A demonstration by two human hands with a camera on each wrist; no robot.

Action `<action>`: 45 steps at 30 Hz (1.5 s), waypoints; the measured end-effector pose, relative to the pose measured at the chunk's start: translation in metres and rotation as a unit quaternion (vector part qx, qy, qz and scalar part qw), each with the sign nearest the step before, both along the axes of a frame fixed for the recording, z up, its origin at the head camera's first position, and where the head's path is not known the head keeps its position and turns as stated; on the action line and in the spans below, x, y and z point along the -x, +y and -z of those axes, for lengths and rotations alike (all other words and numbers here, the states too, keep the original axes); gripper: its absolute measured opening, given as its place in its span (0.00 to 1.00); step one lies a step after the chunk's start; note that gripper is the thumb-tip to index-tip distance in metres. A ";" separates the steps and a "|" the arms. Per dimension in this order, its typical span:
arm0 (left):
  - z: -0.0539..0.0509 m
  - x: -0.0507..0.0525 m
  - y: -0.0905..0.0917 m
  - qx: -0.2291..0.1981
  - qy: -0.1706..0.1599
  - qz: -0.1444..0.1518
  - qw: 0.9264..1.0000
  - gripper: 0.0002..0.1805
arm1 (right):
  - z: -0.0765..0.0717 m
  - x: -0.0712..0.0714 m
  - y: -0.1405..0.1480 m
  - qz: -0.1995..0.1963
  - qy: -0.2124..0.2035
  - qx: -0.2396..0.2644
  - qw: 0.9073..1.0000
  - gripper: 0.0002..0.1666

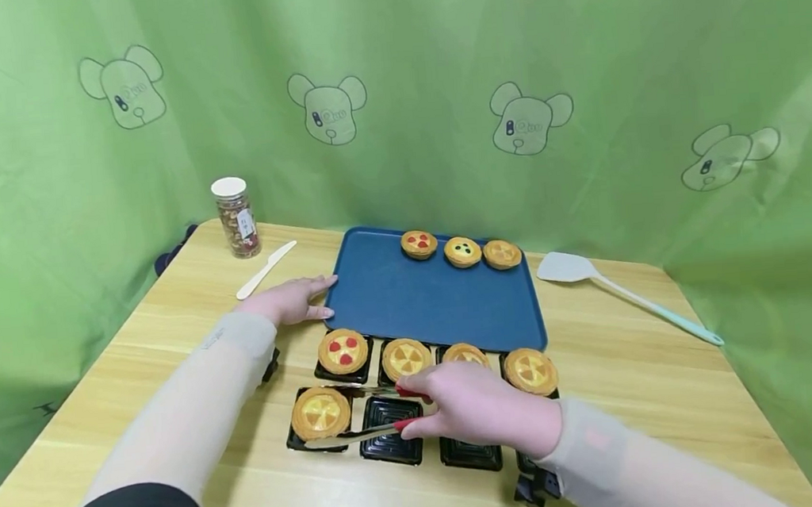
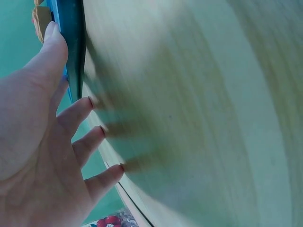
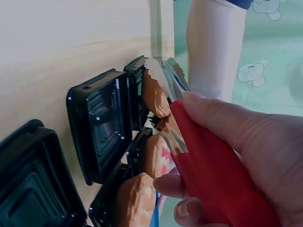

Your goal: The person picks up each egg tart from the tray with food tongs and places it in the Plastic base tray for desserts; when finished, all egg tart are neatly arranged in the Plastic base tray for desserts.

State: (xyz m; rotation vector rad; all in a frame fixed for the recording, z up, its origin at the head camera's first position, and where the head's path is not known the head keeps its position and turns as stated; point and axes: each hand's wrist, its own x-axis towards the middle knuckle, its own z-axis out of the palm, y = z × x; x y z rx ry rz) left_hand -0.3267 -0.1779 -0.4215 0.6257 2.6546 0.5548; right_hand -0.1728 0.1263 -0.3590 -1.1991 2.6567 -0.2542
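My right hand (image 1: pixel 479 411) holds red-handled metal tongs (image 1: pixel 363 434), whose arms lie on either side of a tart (image 1: pixel 321 413) in the front-left black tray. In the right wrist view my right hand (image 3: pixel 236 142) has thumb and fingers round the red handle (image 3: pixel 213 175), and the tong tips are beside the tart (image 3: pixel 154 94). My left hand (image 1: pixel 291 301) rests with spread fingers at the left edge of the blue tray (image 1: pixel 431 299). In the left wrist view the thumb of the left hand (image 2: pixel 52 127) lies on the tray edge (image 2: pixel 73 47).
Tarts sit in the back row of black trays; an empty black tray (image 1: pixel 390 430) is right of the gripped area. Three tarts stand on the blue tray's far side. A jar (image 1: pixel 237 219), a white knife (image 1: pixel 266 270) and a spatula (image 1: pixel 624 292) lie around it.
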 end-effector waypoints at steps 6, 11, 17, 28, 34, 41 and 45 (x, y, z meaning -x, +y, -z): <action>-0.002 -0.003 0.001 0.004 -0.006 -0.005 1.000 0.43 | 0.008 -0.001 -0.002 -0.003 0.013 0.004 1.000 0.33; -0.002 -0.003 0.001 0.008 -0.001 -0.002 1.000 0.42 | 0.011 -0.001 -0.003 0.000 0.017 0.003 1.000 0.36; -0.002 -0.003 0.001 0.005 -0.001 -0.003 1.000 0.42 | 0.006 -0.002 -0.001 0.015 0.002 -0.003 1.000 0.40; 0.000 -0.001 0.000 0.003 0.002 0.000 1.000 0.42 | -0.023 0.007 0.012 0.043 -0.017 0.066 0.997 0.42; 0.000 -0.001 0.000 0.004 -0.002 -0.007 1.000 0.43 | -0.042 0.042 0.031 0.125 -0.046 0.132 0.982 0.43; -0.001 0.000 -0.001 0.001 0.000 -0.005 1.000 0.43 | -0.054 0.106 0.060 0.235 -0.018 0.148 0.960 0.42; 0.001 0.000 -0.001 0.002 0.000 -0.002 1.000 0.43 | -0.051 0.140 0.074 0.281 0.002 0.126 0.951 0.45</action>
